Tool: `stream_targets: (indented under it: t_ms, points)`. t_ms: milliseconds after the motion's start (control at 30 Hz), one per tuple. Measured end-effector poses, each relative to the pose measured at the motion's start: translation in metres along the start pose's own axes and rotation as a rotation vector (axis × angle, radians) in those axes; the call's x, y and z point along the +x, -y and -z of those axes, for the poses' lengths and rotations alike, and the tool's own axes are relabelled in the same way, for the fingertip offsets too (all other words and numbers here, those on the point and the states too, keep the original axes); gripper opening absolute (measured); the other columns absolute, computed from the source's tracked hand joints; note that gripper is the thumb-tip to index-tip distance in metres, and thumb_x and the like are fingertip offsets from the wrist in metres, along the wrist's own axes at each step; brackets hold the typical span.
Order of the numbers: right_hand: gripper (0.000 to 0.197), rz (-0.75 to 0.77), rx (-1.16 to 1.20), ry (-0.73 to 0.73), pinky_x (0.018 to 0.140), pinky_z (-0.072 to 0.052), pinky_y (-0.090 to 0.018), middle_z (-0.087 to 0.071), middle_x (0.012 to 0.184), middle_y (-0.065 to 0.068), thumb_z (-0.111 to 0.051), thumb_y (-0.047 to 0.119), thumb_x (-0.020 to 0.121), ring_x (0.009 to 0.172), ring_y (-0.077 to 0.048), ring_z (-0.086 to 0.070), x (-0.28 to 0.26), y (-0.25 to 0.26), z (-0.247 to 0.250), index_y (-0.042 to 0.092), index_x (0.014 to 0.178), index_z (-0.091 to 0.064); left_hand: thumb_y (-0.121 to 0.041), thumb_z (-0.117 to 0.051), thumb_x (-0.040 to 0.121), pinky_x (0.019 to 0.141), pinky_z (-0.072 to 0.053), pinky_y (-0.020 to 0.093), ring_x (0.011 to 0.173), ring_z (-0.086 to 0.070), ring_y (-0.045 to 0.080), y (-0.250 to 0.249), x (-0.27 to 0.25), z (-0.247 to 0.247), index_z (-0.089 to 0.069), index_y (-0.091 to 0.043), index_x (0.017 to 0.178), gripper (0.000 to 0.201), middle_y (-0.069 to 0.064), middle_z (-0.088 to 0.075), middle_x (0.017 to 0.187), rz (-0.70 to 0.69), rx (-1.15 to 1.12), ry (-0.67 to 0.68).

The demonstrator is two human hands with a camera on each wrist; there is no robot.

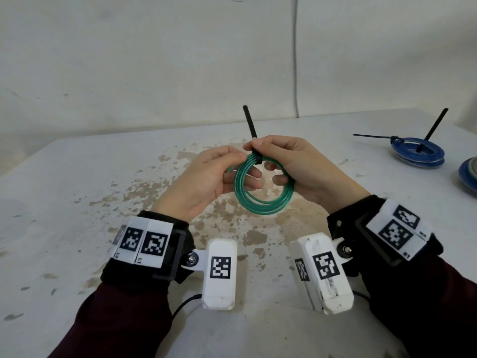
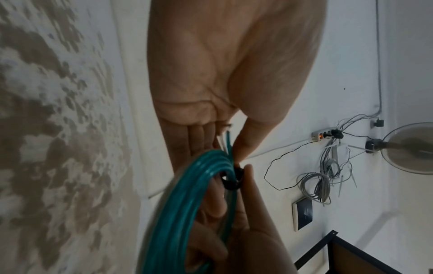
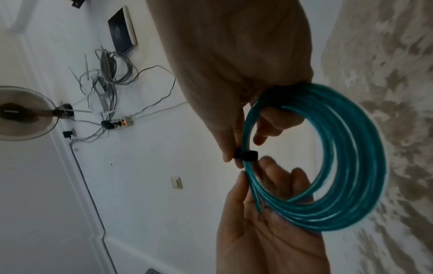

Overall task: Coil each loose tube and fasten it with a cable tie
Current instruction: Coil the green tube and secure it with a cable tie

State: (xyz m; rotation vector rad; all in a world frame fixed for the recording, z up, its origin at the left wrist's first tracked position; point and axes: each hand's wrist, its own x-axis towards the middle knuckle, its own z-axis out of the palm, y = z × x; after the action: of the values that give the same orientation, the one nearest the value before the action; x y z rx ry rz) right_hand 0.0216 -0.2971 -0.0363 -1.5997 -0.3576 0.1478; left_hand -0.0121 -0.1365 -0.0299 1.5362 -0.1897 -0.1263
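Note:
A green tube (image 1: 263,200), wound into a coil of several turns, hangs between my two hands above the table. A black cable tie (image 1: 249,122) is wrapped round the top of the coil and its long tail sticks straight up. My left hand (image 1: 227,164) pinches the turns just left of the tie, thumb on top. My right hand (image 1: 271,151) pinches the tie at its head. The left wrist view shows the tie's band (image 2: 230,180) circling the green turns (image 2: 187,204). In the right wrist view the band (image 3: 244,154) crosses the coil (image 3: 351,166), and a loose tube end lies on my left palm (image 3: 269,231).
A blue coil (image 1: 418,151) with black cable ties sticking out lies on the table (image 1: 103,177) at the far right. Another coil (image 1: 469,174) shows at the right edge. The tabletop is white with worn brown patches; a wall stands close behind it.

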Motion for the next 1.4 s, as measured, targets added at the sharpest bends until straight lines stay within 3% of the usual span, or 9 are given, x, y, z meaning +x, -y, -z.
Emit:
stream_targets:
  t_ms: [233, 367, 467, 533, 633, 800, 1000, 1200, 1400]
  points:
    - [0.024, 0.066, -0.025, -0.018, 0.060, -0.040, -0.017, -0.064, 0.078, -0.007, -0.058, 0.029, 0.094, 0.066, -0.005, -0.054, 0.000, -0.003, -0.004, 0.010, 0.092, -0.072, -0.003, -0.037, 0.099, 0.050, -0.044, 0.026, 0.043, -0.037, 0.014, 0.002, 0.000, -0.002, -0.054, -0.003, 0.107, 0.018, 0.011, -0.062, 0.066, -0.004, 0.023, -0.003]
    - [0.014, 0.037, 0.047, -0.043, 0.050, -0.042, -0.018, -0.068, 0.081, -0.002, -0.063, 0.021, 0.090, 0.069, -0.010, -0.057, 0.002, -0.005, -0.002, 0.012, 0.085, -0.072, -0.012, -0.048, 0.098, 0.061, -0.053, 0.027, 0.051, -0.057, 0.015, 0.006, 0.000, -0.002, -0.059, -0.001, 0.106, 0.017, 0.010, -0.071, 0.077, 0.001, 0.143, 0.012]
    - [0.012, 0.034, 0.050, -0.056, 0.047, -0.041, -0.017, -0.065, 0.074, -0.002, -0.065, 0.017, 0.089, 0.063, -0.011, -0.054, 0.003, -0.005, -0.001, 0.010, 0.082, -0.071, -0.016, -0.050, 0.097, 0.079, -0.058, 0.028, 0.081, -0.073, 0.023, 0.007, 0.000, 0.000, -0.061, -0.002, 0.108, 0.021, 0.011, -0.075, 0.093, 0.055, 0.165, 0.066]
    - [0.011, 0.039, 0.038, -0.064, 0.046, -0.041, -0.017, -0.063, 0.070, -0.002, -0.066, 0.015, 0.088, 0.057, -0.010, -0.051, 0.003, -0.005, -0.002, 0.006, 0.084, -0.071, -0.016, -0.050, 0.097, 0.076, -0.059, 0.027, 0.086, -0.073, 0.024, 0.004, -0.002, 0.001, -0.062, -0.003, 0.103, 0.019, 0.013, -0.074, 0.097, 0.074, 0.195, 0.086]
    - [0.011, 0.060, 0.001, -0.079, 0.046, -0.043, -0.017, -0.062, 0.066, -0.002, -0.067, 0.014, 0.087, 0.052, -0.007, -0.051, 0.003, -0.006, -0.003, 0.003, 0.086, -0.070, -0.017, -0.052, 0.096, 0.063, -0.057, 0.023, 0.079, -0.073, 0.022, 0.002, -0.004, 0.002, -0.062, -0.003, 0.098, 0.017, 0.015, -0.074, 0.093, 0.096, 0.224, 0.080]
    - [0.012, 0.131, -0.064, -0.121, 0.052, -0.052, -0.020, -0.062, 0.069, -0.010, -0.068, 0.014, 0.086, 0.057, -0.011, -0.058, 0.003, -0.006, -0.004, 0.001, 0.085, -0.069, -0.016, -0.053, 0.096, 0.058, -0.058, 0.026, 0.070, -0.073, 0.022, 0.002, -0.003, 0.004, -0.062, -0.005, 0.097, 0.014, 0.012, -0.074, 0.084, 0.072, 0.242, 0.061]
    - [0.017, 0.145, -0.123, -0.106, 0.055, -0.055, -0.021, -0.065, 0.074, -0.016, -0.067, 0.013, 0.088, 0.060, -0.011, -0.062, 0.002, -0.006, -0.003, -0.003, 0.091, -0.069, -0.016, -0.049, 0.098, 0.056, -0.055, 0.027, 0.062, -0.071, 0.022, 0.006, -0.001, 0.004, -0.058, -0.011, 0.118, 0.022, 0.007, -0.073, 0.079, 0.035, 0.251, 0.097]
    - [0.012, 0.004, -0.038, -0.023, 0.052, -0.050, -0.020, -0.059, 0.088, -0.011, -0.067, 0.018, 0.088, 0.064, -0.006, -0.058, 0.003, -0.007, -0.002, 0.007, 0.091, -0.067, -0.011, -0.031, 0.104, 0.055, -0.050, 0.024, 0.045, -0.033, 0.009, 0.010, 0.003, -0.002, -0.055, -0.010, 0.115, 0.026, 0.002, -0.044, 0.063, 0.060, 0.083, 0.109]
    - [0.010, 0.010, 0.098, -0.063, 0.052, -0.050, -0.020, -0.064, 0.084, -0.005, -0.068, 0.010, 0.086, 0.067, -0.010, -0.061, 0.002, -0.004, -0.003, 0.015, 0.077, -0.065, -0.013, -0.034, 0.103, 0.051, -0.044, 0.025, 0.041, -0.030, 0.008, 0.012, 0.003, -0.011, -0.055, -0.010, 0.106, 0.022, 0.002, -0.043, 0.059, 0.036, 0.102, 0.037]
